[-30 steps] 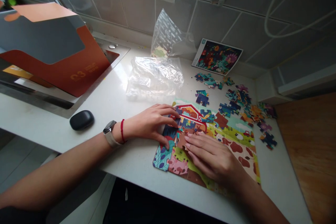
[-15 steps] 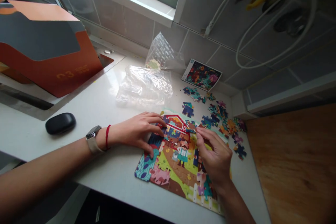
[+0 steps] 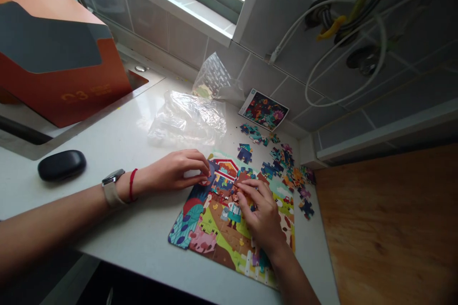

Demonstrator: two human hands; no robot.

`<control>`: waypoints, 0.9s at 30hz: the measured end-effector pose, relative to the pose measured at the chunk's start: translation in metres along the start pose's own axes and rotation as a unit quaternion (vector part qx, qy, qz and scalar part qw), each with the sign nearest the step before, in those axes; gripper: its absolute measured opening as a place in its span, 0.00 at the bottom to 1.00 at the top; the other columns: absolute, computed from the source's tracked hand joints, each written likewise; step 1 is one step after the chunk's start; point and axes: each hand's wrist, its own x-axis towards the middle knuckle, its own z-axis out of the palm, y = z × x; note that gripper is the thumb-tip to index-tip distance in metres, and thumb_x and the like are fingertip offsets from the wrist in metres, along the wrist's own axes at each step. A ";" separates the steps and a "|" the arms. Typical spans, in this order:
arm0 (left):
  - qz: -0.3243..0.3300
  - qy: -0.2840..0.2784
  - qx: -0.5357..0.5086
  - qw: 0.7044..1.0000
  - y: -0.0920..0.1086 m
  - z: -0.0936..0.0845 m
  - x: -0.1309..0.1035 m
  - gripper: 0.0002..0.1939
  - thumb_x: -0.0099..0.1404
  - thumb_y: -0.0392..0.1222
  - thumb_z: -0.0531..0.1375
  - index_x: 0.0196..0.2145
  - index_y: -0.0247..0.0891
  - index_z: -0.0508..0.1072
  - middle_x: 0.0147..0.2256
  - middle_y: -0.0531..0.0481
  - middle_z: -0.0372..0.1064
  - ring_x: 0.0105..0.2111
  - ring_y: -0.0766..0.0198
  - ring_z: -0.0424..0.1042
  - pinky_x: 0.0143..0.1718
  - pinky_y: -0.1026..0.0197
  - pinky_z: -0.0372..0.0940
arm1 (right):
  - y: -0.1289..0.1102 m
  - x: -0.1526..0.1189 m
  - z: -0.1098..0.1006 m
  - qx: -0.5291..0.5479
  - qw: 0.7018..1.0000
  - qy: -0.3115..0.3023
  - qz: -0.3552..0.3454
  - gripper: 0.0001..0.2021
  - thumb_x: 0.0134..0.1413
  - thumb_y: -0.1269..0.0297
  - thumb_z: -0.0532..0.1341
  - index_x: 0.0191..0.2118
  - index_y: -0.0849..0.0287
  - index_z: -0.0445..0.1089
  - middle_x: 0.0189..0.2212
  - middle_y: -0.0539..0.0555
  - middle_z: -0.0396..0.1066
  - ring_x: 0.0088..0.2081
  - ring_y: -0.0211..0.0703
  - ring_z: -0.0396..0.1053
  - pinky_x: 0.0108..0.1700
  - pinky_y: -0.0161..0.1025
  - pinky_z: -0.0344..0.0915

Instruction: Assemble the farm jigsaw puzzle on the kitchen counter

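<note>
A farm-scene jigsaw puzzle [image 3: 223, 248] lies on the white counter, with a red barn, a farmer and a pink pig on it. At its upper left edge my left hand [image 3: 179, 170] has thumb and fingertips brought together on a dark puzzle piece [image 3: 204, 182]. My right hand [image 3: 261, 212] rests over the middle right, fingers bent and pinching at a brown puzzle piece [image 3: 246, 178] beside the barn; its fingertips partly hide that piece. Several dark blue pieces lie on top of the farm picture, partly under my right hand.
Loose puzzle pieces [image 3: 281, 162] are spread beyond the puzzle. A picture card [image 3: 264, 109] leans against the tiled wall. Clear plastic bags [image 3: 189, 116] lie behind my left hand. A black mouse-shaped object [image 3: 62, 165] and an orange box [image 3: 89, 83] are at left; a wooden surface [image 3: 390, 228] is at right.
My right hand has moved left with its piece to beside the barn. My left hand's spread fingers have drawn together at the puzzle's edge. The view has shifted right.
</note>
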 end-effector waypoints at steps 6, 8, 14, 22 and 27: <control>-0.031 -0.007 0.007 0.999 0.000 0.001 -0.001 0.10 0.77 0.42 0.59 0.42 0.38 0.81 0.41 0.44 0.77 0.40 0.61 0.76 0.42 0.60 0.71 | -0.005 -0.003 0.003 0.031 0.997 -0.060 -0.027 0.10 0.67 0.69 0.62 0.51 0.53 0.77 0.46 0.57 0.75 0.49 0.50 0.73 0.51 0.49 0.74; -0.034 -0.009 0.008 0.999 0.000 0.001 -0.001 0.10 0.77 0.42 0.59 0.42 0.38 0.80 0.41 0.44 0.77 0.40 0.61 0.76 0.42 0.60 0.71 | -0.005 -0.003 0.003 0.031 0.997 -0.070 -0.031 0.11 0.67 0.70 0.62 0.51 0.53 0.77 0.46 0.57 0.75 0.49 0.50 0.73 0.51 0.50 0.73; -0.040 -0.008 0.003 0.999 0.000 0.001 -0.001 0.10 0.76 0.42 0.60 0.41 0.38 0.81 0.40 0.45 0.77 0.38 0.62 0.76 0.41 0.61 0.71 | -0.005 -0.004 0.004 0.032 0.996 -0.069 -0.035 0.11 0.68 0.69 0.62 0.52 0.53 0.76 0.47 0.58 0.75 0.50 0.51 0.71 0.52 0.52 0.72; -0.049 -0.019 0.008 0.999 -0.001 0.001 -0.002 0.11 0.76 0.44 0.60 0.42 0.38 0.81 0.40 0.45 0.77 0.39 0.62 0.76 0.42 0.61 0.71 | -0.005 -0.004 0.004 0.034 0.995 -0.090 -0.030 0.11 0.69 0.70 0.61 0.53 0.54 0.76 0.48 0.58 0.74 0.52 0.51 0.70 0.54 0.52 0.71; -0.047 -0.024 0.007 0.999 -0.001 0.000 -0.002 0.11 0.77 0.43 0.59 0.42 0.39 0.81 0.40 0.45 0.77 0.39 0.62 0.76 0.42 0.61 0.71 | -0.005 -0.004 0.004 0.038 0.994 -0.098 -0.028 0.12 0.69 0.69 0.62 0.54 0.54 0.76 0.48 0.58 0.74 0.52 0.52 0.70 0.54 0.52 0.71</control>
